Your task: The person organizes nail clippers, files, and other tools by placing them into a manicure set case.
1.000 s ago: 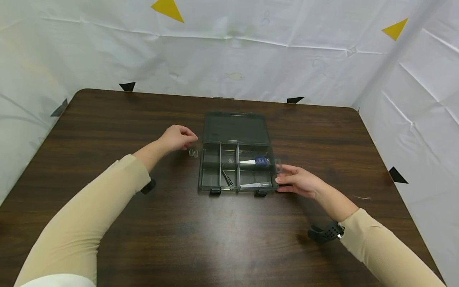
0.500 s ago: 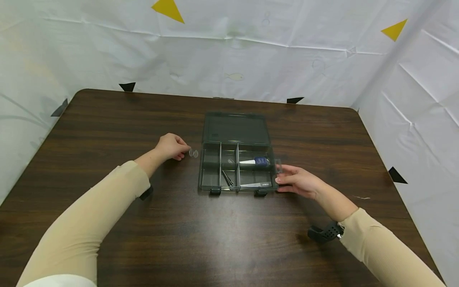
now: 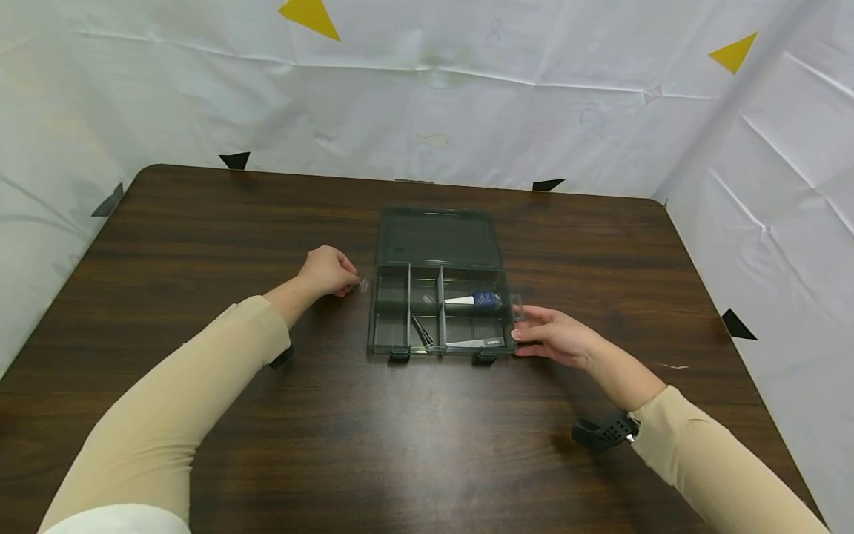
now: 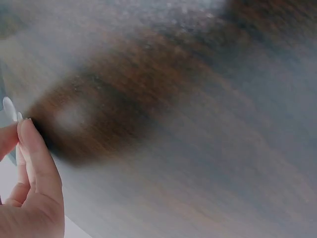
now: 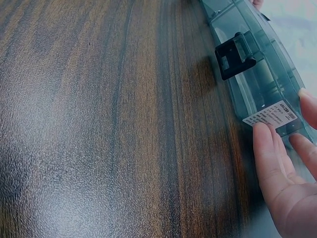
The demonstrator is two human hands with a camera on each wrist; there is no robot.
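Observation:
A dark see-through organizer box (image 3: pixel 390 311) lies open mid-table, its lid (image 3: pixel 439 239) folded back flat. Inside are a blue-and-white tube (image 3: pixel 477 300), a thin dark tool (image 3: pixel 422 331) and a flat labelled piece (image 3: pixel 482 343). My left hand (image 3: pixel 351 282) is just left of the box and pinches a small clear disc (image 3: pixel 363 285) at table level. In the left wrist view the clear disc (image 4: pixel 9 107) shows at the fingertips (image 4: pixel 30 144). My right hand (image 3: pixel 524 334) rests with straight fingers (image 5: pixel 270 156) against the box's right wall, beside its label (image 5: pixel 270 116).
The dark wooden table (image 3: pixel 427 445) is walled by white sheeting on three sides. The box's black latches (image 3: pixel 400 355) face me; one latch (image 5: pixel 236 54) shows in the right wrist view. A thin pale scrap (image 3: pixel 672 366) lies near the table's right edge.
My left hand dropped from above the two clear discs onto them and closed its fingertips on one. The right hand and the box have stayed put.

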